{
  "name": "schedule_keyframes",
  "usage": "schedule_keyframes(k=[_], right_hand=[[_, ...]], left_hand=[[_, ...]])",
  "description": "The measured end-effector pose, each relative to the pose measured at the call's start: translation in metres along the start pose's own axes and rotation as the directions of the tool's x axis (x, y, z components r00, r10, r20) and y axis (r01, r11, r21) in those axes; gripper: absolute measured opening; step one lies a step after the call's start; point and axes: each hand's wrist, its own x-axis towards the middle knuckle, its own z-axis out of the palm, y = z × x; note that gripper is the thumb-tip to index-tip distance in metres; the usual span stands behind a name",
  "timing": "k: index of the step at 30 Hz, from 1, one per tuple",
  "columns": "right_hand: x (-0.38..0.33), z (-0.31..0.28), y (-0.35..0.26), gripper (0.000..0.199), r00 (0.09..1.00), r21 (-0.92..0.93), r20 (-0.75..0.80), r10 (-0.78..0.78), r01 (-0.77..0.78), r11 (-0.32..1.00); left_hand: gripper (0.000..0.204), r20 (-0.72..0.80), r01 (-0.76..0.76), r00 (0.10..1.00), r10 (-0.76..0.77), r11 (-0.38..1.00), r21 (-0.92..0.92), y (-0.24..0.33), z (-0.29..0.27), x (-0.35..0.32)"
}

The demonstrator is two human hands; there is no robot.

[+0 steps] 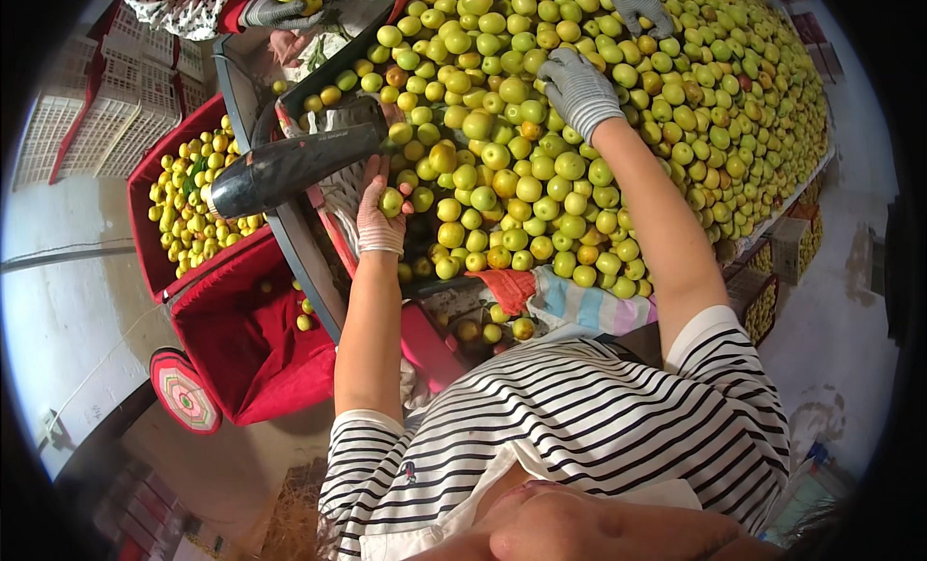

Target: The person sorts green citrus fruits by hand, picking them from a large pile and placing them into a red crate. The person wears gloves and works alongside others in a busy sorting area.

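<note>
A big heap of small yellow-green round fruits [599,126] covers a long sorting table. My left hand [379,211], in a thin pink-white glove, holds one yellow-green fruit [391,202] at the near left edge of the heap, just under a dark cylindrical pipe [290,165]. My right hand [577,90], in a grey knit glove, rests palm down on the fruits farther in, fingers curled over them. Whether it grips a fruit is hidden.
A red crate [145,223] with fruits stands at the left, above a red cloth bag [261,339]. Another person's gloved hands [280,11] hold fruit at the top left; a further grey glove [639,3] reaches in at the top. White crates [106,98] stack far left.
</note>
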Motion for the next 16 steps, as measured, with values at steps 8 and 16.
schedule_keyframes(k=[8, 16], right_hand=[[0.022, 0.015, -0.039, 0.031, 0.974, -0.412, 0.219, -0.057, 0.145, 0.9], [0.046, 0.005, -0.04, 0.021, 0.987, 0.351, 0.048, -0.155, 0.129, 0.927]], left_hand=[[0.052, -0.141, 0.103, 0.985, -0.096, 0.994, 0.038, 0.0, -0.005, 0.004], [0.054, -0.098, 0.106, 0.99, -0.104, 0.994, 0.014, 0.002, -0.007, 0.003]])
